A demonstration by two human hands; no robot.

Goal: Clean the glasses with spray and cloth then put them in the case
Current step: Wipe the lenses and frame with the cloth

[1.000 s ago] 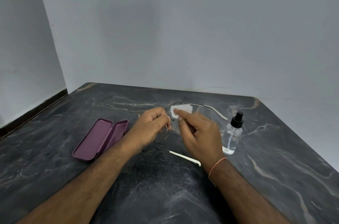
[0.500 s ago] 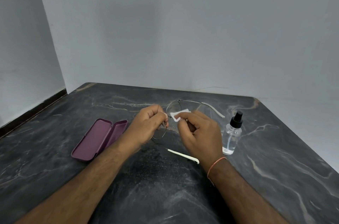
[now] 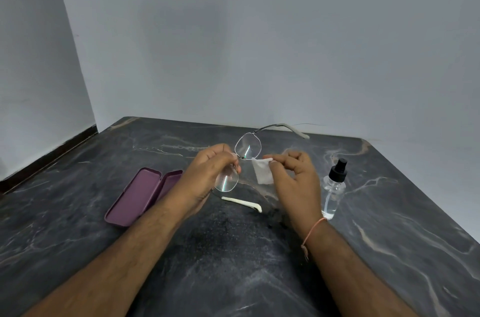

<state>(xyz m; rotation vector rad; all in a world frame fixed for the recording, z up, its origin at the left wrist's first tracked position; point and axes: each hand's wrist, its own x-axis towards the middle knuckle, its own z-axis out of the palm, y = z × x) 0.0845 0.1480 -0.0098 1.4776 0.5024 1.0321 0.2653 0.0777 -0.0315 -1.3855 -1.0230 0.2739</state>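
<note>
Both forearms bare from lower frame edge up to centre, no sleeves, no rings or watch visible; right hand [image 3: 294, 181] wrist wears thin orange thread band [image 3: 313, 232] with short loose tail; left hand [image 3: 207, 173] wrist unadorned.

Your glasses [image 3: 247, 146] are thin wire-framed with clear lenses, raised above the table with one temple pointing away. The small white cloth [image 3: 262, 170] hangs just right of them. The purple case [image 3: 141, 196] lies open left of the glasses; the clear spray bottle [image 3: 333, 188] stands upright to their right.
</note>
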